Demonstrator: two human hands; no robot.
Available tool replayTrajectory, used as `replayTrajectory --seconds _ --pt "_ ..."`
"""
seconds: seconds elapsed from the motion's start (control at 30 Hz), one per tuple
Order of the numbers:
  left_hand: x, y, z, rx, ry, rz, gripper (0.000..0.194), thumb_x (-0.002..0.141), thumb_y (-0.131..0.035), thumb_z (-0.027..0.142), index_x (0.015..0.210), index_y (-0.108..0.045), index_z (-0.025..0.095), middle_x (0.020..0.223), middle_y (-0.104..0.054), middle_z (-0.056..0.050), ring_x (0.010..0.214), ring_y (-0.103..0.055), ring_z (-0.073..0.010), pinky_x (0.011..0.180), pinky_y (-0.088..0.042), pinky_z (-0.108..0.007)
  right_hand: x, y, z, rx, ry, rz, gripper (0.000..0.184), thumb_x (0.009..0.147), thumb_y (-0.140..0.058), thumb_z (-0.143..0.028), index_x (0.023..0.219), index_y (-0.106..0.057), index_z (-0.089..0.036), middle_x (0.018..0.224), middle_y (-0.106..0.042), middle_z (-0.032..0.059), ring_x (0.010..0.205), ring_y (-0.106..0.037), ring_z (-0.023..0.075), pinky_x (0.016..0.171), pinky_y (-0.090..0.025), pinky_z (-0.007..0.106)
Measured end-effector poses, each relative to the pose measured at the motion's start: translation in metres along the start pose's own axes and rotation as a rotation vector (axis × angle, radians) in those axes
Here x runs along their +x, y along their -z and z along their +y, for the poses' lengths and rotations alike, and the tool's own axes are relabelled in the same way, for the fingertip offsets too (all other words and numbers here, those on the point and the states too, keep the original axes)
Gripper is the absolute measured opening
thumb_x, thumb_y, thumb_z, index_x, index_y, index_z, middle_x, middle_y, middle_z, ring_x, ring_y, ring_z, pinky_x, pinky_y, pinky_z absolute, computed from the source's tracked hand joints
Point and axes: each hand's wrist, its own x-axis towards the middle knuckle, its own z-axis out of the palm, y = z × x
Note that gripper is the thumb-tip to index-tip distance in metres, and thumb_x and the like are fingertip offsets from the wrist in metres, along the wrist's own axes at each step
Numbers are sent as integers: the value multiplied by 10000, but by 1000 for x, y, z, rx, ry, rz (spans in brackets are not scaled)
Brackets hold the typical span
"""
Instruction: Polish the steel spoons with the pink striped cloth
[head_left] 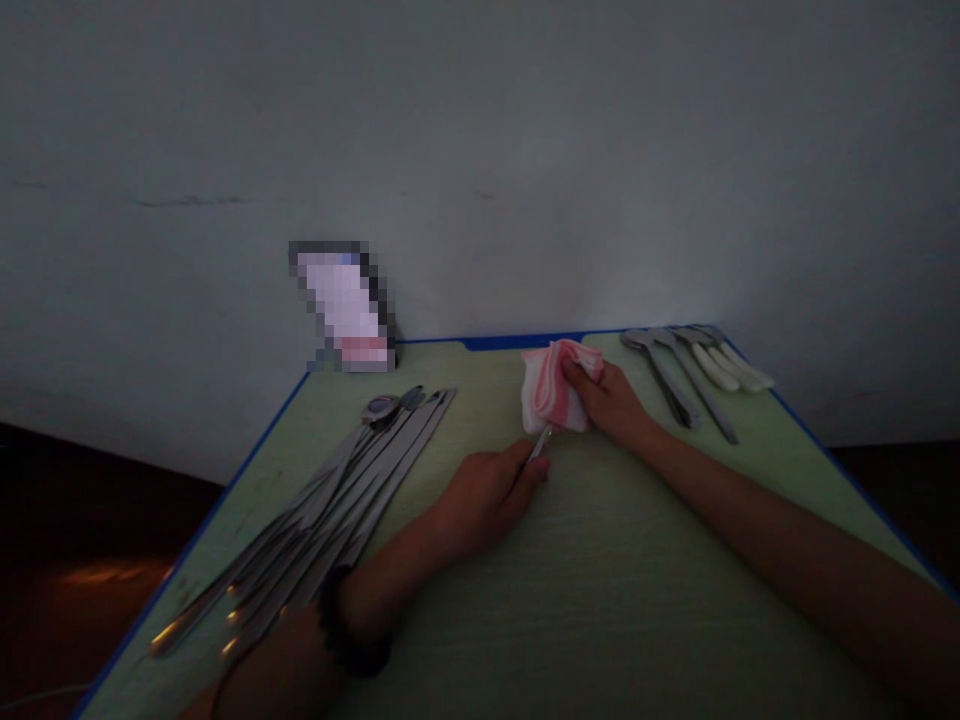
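My left hand (491, 495) is closed around the metal handle (541, 442) of a piece of cutlery. The far end of that piece is hidden inside a pink and white cloth (555, 395), so its kind does not show. My right hand (609, 398) pinches the folded cloth around it, thumb on top. Left of my hands lies a spread of long metal cutlery (352, 490), with a spoon bowl (380, 408) at its far end. At the far right are several metal spoons (667, 380) and several pieces with white handles (716, 365).
The light green table (600, 600) has a blue edge and stands against a grey wall (495, 160). A pixelated phone-like screen (345, 310) leans at the table's far left corner. Dark floor (97, 560) shows on the left.
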Motion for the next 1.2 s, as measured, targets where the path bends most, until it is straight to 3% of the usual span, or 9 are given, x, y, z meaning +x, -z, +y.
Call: replayTrajectory --seconds 0.97,1.2 --pt "0 1 2 -3 -12 -8 286 960 -299 330 817 -495 180 630 -552 11 575 -550 -144 531 -355 -240 0 0 -3 -13 -24 -1 369 814 -479 -518 722 -555 -169 650 -541 -1 579 -455 129 548 -358 247" --pt "0 3 2 0 -5 -17 283 959 -301 336 822 -494 182 630 -553 13 575 -553 -144 535 -356 -239 -1 -1 -4 -13 -9 -13 358 817 -486 -498 749 -580 -159 689 -570 8 624 -485 138 607 -378 258"
